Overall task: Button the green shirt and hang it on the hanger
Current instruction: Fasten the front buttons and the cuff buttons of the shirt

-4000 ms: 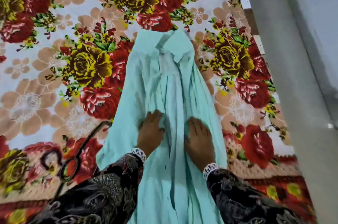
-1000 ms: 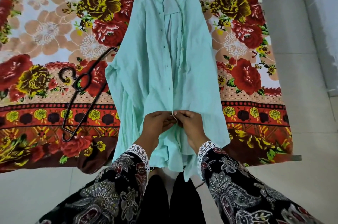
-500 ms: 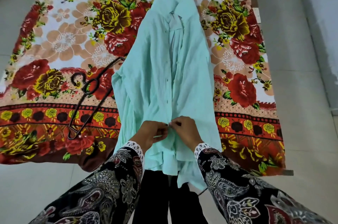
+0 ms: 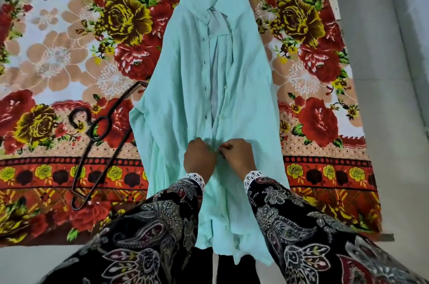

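A floral bedsheet (image 4: 69,58), printed with big red, yellow and peach flowers and edged by an orange-red border band, lies spread flat on a pale grey tiled floor (image 4: 390,121) that shows along the right side and the near edge. The green shirt (image 4: 185,102) lies lengthwise down the middle of the sheet, collar at the far end, its front open above the hands with a row of dark buttons on one edge, and its hem hanging off the sheet's near edge toward the person. The left hand (image 4: 199,159) and right hand (image 4: 236,156) meet at the lower front, fingers curled and pinching the 2 front edges together. The dark hanger (image 4: 92,144) lies flat on the sheet just left of the shirt, 1 end tucked under the fabric. Black patterned sleeves (image 4: 290,225) with white lace cuffs cover both forearms.
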